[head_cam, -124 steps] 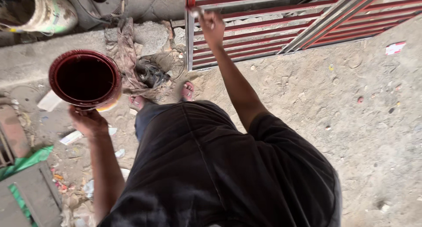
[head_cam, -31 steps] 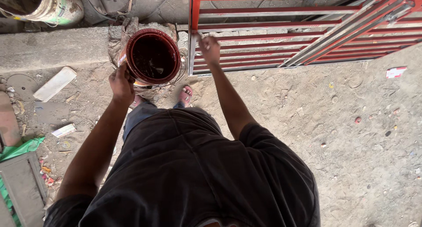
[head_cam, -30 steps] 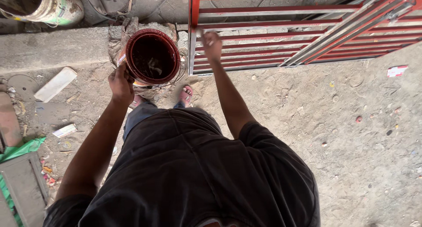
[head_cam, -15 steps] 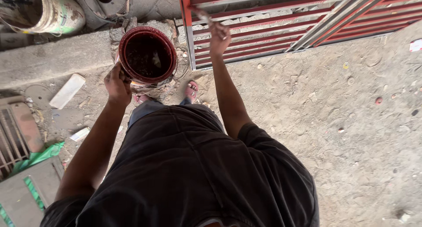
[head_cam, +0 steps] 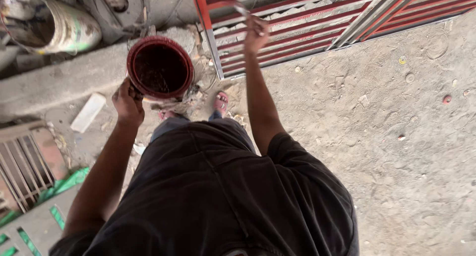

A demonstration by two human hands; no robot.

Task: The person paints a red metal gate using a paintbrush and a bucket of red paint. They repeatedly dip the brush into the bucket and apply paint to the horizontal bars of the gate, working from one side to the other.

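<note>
The left hand point(head_cam: 128, 98) is clamping its grip on the rim of the dark red paint can point(head_cam: 160, 67), holding it just left of the red metal gate point(head_cam: 317, 15). The right hand point(head_cam: 256, 33) is pinching a thin brush point(head_cam: 240, 8) against the gate's bars, having climbed higher up them than half a second ago: fresh strokes are going on. A stained bucket point(head_cam: 47, 23) is sitting well left of the gate.

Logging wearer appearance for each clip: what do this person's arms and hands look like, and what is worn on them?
Both arms are bare from the short sleeves of a loose black T-shirt down. The left hand and right hand wear no gloves. No watch, bracelet or ring can be made out; the fingers are too small to check for paint marks.
</note>
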